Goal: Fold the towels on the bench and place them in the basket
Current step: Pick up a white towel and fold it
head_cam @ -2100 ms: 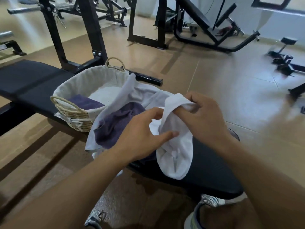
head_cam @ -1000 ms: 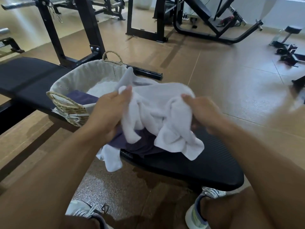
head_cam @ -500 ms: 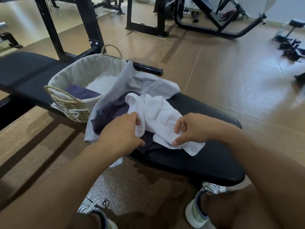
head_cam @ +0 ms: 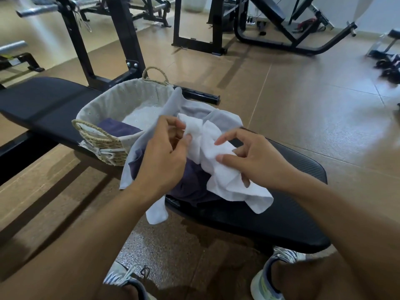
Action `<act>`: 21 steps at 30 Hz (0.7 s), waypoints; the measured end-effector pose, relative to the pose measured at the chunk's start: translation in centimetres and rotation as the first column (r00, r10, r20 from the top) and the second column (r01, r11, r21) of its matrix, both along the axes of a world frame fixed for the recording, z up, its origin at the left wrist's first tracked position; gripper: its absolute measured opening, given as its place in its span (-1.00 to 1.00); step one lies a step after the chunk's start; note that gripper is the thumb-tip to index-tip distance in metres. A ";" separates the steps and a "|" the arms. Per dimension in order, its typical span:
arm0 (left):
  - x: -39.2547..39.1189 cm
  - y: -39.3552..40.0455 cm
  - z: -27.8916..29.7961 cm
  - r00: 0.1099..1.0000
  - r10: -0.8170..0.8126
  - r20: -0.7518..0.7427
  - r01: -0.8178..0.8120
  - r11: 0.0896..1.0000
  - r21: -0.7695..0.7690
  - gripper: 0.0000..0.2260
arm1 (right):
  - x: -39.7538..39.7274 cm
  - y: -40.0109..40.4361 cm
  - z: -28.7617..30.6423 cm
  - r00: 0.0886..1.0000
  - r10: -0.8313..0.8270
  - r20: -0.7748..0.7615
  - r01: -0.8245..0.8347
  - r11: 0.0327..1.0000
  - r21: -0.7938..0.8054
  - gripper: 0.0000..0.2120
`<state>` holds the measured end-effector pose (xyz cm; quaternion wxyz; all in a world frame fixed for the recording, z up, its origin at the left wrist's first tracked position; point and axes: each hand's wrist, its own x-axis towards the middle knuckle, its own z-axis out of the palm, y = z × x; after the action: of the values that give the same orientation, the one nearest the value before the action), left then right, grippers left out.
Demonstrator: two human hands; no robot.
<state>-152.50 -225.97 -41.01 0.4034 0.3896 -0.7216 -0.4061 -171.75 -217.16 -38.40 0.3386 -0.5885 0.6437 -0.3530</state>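
A crumpled white towel (head_cam: 225, 176) lies on the black bench (head_cam: 287, 219) over a dark purple towel (head_cam: 192, 185) and a pale grey towel (head_cam: 151, 135). My left hand (head_cam: 164, 156) pinches the white towel's upper end between thumb and fingers. My right hand (head_cam: 253, 161) grips its middle with curled fingers. A corner of white cloth hangs off the bench's near edge. To the left, a woven basket (head_cam: 97, 137) with a cloth liner stands on the bench and holds a folded purple towel (head_cam: 116, 128).
A black rack upright (head_cam: 127, 40) rises just behind the basket. Other gym machines (head_cam: 270, 24) stand further back on the brown floor. My two sneakers (head_cam: 266, 278) are under the bench's near edge.
Both hands dropped the white towel onto the pile, then raised it slightly again. My left hand moved up to pinch its top end; my right hand shifted to its middle.
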 end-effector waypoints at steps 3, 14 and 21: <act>-0.1 0.2 0.1 0.983 -0.098 -0.156 0.124 0.978 0.170 -0.89 | 0.9 -0.1 0.6 0.976 0.132 0.172 -0.131 0.991 -0.013 -0.78; 1.0 0.0 -0.6 0.983 -0.045 -0.179 0.097 0.950 0.296 -0.71 | 1.3 -1.6 0.7 0.999 -0.050 -0.003 0.048 0.965 -0.259 -0.93; 1.2 -0.1 -0.5 0.981 0.000 -0.196 0.067 0.940 0.335 -0.81 | 1.0 -1.8 1.1 0.978 -0.022 -0.209 -0.038 0.959 -0.280 -0.87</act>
<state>-151.29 -226.03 -41.52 0.3911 0.3998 -0.6045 -0.5673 -170.70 -218.93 -37.33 0.1829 -0.6674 0.6165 -0.3756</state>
